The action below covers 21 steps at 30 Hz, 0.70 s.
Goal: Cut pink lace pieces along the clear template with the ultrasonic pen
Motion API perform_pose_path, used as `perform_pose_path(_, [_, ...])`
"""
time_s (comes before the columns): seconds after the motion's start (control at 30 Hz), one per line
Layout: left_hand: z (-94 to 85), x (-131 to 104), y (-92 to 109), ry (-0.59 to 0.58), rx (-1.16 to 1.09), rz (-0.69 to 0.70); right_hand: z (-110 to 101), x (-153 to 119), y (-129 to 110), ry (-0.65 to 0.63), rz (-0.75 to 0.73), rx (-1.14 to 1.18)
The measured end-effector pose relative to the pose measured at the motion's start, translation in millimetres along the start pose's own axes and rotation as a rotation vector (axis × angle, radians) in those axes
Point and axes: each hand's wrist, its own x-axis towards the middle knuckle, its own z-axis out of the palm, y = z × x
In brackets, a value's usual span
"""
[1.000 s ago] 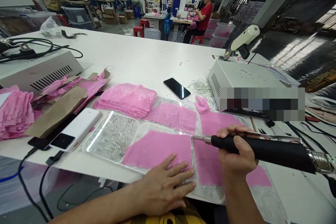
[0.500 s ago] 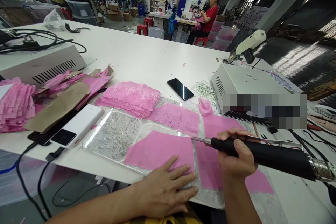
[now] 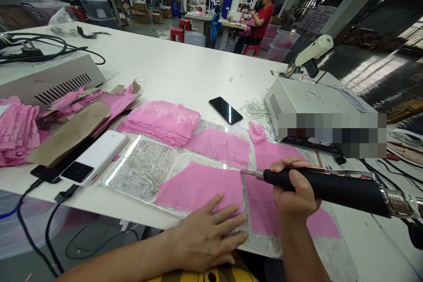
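Observation:
My left hand (image 3: 211, 233) lies flat with fingers spread on the lower edge of a pink fabric piece (image 3: 198, 187). My right hand (image 3: 295, 189) is wrapped round a black-handled tool (image 3: 343, 191), whose thin metal tip touches the upper right corner of that piece. Another pink piece (image 3: 262, 211) lies to its right, partly hidden by the tool and hand. Behind them are a lace piece (image 3: 220, 146) and a stack of pink lace (image 3: 161, 121). The fabric rests on a clear, scuffed plastic sheet (image 3: 142, 169).
A phone (image 3: 225, 110) lies beyond the lace. A white power bank (image 3: 95, 156), brown paper (image 3: 71, 136) and pink bundles are at left. Grey metal boxes (image 3: 317, 101) stand either side. A person in red (image 3: 263, 20) sits at a sewing machine across the table.
The view has shifted slightly. My left hand stays on the fabric, and the tool's tip remains near the same corner, with its rear end a little higher in view.

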Motion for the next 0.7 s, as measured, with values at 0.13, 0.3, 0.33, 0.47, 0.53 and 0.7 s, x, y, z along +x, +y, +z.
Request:
perform_pose_path(0.13, [0.8,-1,1,0.015,-0.002,0.016,-7,0,-6,0.007,0.037,0.028])
perform_pose_path(0.3, [3.2,-1,2,0.044,0.012,0.031,-13,-2,-13,-0.024,0.074,0.018])
perform_pose_path(0.33, [3.4,-1,3,0.049,0.015,0.031,-14,-3,-13,-0.04,0.073,0.015])
perform_pose_path(0.47, [3.3,0,3,0.051,0.021,0.03,-14,-3,-12,-0.075,0.061,0.007])
perform_pose_path(0.53, [3.6,-1,3,0.053,0.021,0.029,-14,-3,-11,-0.078,0.064,0.011])
perform_pose_path(0.7, [5.6,-1,3,0.061,0.022,0.025,-14,-3,-11,-0.085,0.071,0.011])
